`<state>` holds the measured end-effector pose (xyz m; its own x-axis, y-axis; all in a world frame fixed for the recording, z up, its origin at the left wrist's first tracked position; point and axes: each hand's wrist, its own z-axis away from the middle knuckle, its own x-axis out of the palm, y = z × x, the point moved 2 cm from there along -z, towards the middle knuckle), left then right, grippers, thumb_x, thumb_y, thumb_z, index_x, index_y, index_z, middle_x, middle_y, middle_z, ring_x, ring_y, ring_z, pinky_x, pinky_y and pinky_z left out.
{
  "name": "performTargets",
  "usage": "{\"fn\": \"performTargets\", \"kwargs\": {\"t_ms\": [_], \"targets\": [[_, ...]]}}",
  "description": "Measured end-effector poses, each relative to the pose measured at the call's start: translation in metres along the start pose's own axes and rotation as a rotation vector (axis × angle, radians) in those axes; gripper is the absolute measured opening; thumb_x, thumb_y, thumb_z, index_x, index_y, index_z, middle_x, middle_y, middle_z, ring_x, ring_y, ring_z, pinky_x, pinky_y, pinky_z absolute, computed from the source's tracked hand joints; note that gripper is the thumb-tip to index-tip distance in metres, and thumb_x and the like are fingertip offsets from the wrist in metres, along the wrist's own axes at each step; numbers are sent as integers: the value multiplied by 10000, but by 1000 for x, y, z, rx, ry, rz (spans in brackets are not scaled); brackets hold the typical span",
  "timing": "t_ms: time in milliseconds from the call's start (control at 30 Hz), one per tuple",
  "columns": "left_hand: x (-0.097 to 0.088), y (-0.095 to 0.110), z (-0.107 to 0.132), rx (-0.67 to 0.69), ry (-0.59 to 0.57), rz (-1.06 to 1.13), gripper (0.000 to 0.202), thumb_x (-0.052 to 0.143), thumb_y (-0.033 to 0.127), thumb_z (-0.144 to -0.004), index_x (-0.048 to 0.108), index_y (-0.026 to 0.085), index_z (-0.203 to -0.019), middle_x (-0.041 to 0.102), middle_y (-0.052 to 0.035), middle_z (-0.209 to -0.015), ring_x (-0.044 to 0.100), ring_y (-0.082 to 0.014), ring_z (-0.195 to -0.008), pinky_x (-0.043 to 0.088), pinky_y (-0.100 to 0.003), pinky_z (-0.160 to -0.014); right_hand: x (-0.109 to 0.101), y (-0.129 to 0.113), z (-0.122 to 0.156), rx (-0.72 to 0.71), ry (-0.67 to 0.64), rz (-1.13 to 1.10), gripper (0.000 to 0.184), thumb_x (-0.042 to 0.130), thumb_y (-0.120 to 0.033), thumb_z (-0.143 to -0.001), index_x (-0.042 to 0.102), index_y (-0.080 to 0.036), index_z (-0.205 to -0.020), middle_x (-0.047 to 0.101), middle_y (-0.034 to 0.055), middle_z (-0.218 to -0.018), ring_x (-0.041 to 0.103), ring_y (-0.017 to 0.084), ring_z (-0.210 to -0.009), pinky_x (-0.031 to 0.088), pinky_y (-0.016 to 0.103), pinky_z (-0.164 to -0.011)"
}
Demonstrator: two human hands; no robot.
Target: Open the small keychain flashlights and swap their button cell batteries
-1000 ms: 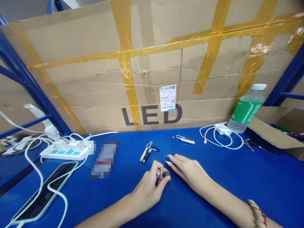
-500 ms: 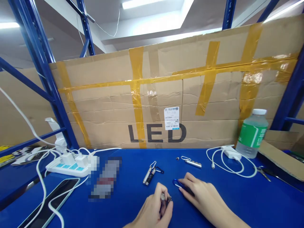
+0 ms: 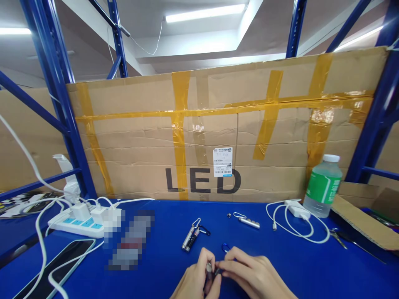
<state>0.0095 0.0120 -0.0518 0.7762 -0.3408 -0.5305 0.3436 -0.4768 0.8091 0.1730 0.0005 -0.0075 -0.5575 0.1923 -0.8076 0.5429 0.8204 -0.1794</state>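
Two hands meet at the bottom centre of the head view, low on a blue table. The left hand is curled shut around a small silver torch, whose tip stands up out of the fist. The right hand comes in from the lower right, its thumb and forefinger pinched on a dark end piece that touches the torch. Just behind the right fingers a blue clip ring lies on the table, partly hidden by them.

Slightly up and left of the hands lie two more small torches side by side with their clips. A silver torch with a wire clip lies right of centre, with a tiny loose cap just beside it.

Toward the right, a white charger with a coiled cable rests near a water bottle with a green label, which stands upright. An open cardboard box sits at the right edge.

At the lower left are a white power strip with plugs in it, a dark phone crossed by white cables, and a blurred-out item. A taped cardboard sheet printed LED stands across the back of the table between blue rack posts.
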Motion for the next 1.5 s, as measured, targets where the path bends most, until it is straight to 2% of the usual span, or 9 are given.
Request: {"fn": "performTargets", "kwargs": {"t_ms": [167,333,633,733,867,967,1133,1300,1500], "targets": [[-4,10,0,72,-43,-68,130,371,252,-879,264,218,-814,605,-33,-757,555,-122,-635,381,-203,-588,-3,-1,1,65,-41,-107,260,356,-245,-935,616,-229,-939,621,26,-846,605,88,-658,441,152,-558],[-4,14,0,96,-69,-90,114,348,263,-878,267,220,-810,640,-57,-780,600,-148,-654,401,-206,-591,3,3,4,202,-15,-351,225,462,-312,-890,655,-208,-843,587,30,-806,571,90,-627,455,165,-573],[-4,19,5,6,17,-131,108,427,253,-841,339,205,-882,380,63,-604,374,-97,-484,311,-203,-512,6,6,0,364,56,-611,246,528,-347,-843,670,-162,-765,579,45,-764,521,81,-533,452,179,-480],[-8,23,8,16,47,-120,92,392,258,-862,358,198,-923,442,33,-687,403,-105,-548,337,-220,-572,7,9,-1,509,100,-714,297,576,-426,-788,659,-144,-749,576,47,-774,500,62,-457,428,183,-417],[-12,29,10,25,70,-121,95,282,254,-908,359,200,-922,499,-24,-840,457,-134,-683,370,-263,-693,13,15,2,789,106,-880,439,603,-558,-701,622,-127,-782,493,-28,-491,412,55,-348,355,168,-335],[-13,30,8,0,79,-105,134,238,233,-922,366,198,-934,506,-47,-900,483,-151,-776,379,-267,-721,16,19,4,901,120,-949,471,601,-578,-693,607,-125,-823,439,-62,-398,384,50,-329,350,164,-349],[-13,27,5,6,80,-124,142,302,172,-901,436,193,-941,512,-28,-846,482,-134,-718,390,-233,-676,16,21,4,947,130,-996,446,636,-551,-675,619,-128,-816,465,-55,-414,398,50,-340,334,163,-351],[-14,31,5,178,23,-184,177,351,176,-906,525,182,-940,563,-28,-783,514,-134,-715,401,-214,-679,17,22,4,914,89,-1077,408,664,-525,-655,630,-132,-755,464,-49,-407,391,50,-354,325,162,-352],[-13,27,5,161,45,-180,182,369,218,-911,548,185,-930,582,-10,-659,537,-115,-572,427,-196,-593,22,17,8,927,19,-1151,391,632,-534,-691,622,-148,-754,485,-37,-460,374,35,-355,298,154,-352]]}}
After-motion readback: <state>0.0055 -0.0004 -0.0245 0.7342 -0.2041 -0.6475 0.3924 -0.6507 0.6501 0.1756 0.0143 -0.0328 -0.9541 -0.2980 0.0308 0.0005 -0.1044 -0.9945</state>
